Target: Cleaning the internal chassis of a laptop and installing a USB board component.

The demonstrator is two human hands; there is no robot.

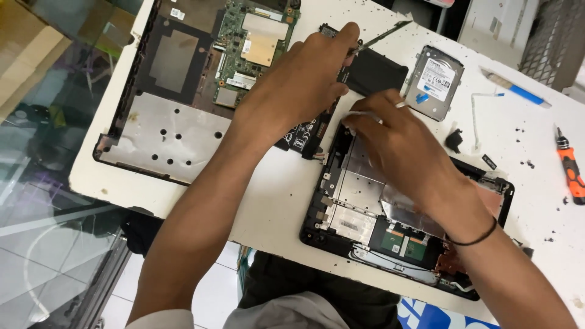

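My left hand (298,85) reaches across the white table (274,195) and pinches a thin metal tool (384,33) that points toward the far edge. It hovers over a black flat part (378,70) between two opened laptop halves. My right hand (396,143), with a black band on the wrist, pinches a white flat strip (361,114) at the upper corner of a black laptop shell (317,225) lined with silver shielding. The two hands are close together, almost touching.
The other laptop half (164,128) lies at the left with a green circuit board (256,42) in it. A silver hard drive (434,82), a blue-and-white pen-like tool (515,90) and an orange screwdriver (571,167) lie at the right. Small dark specks dot the table.
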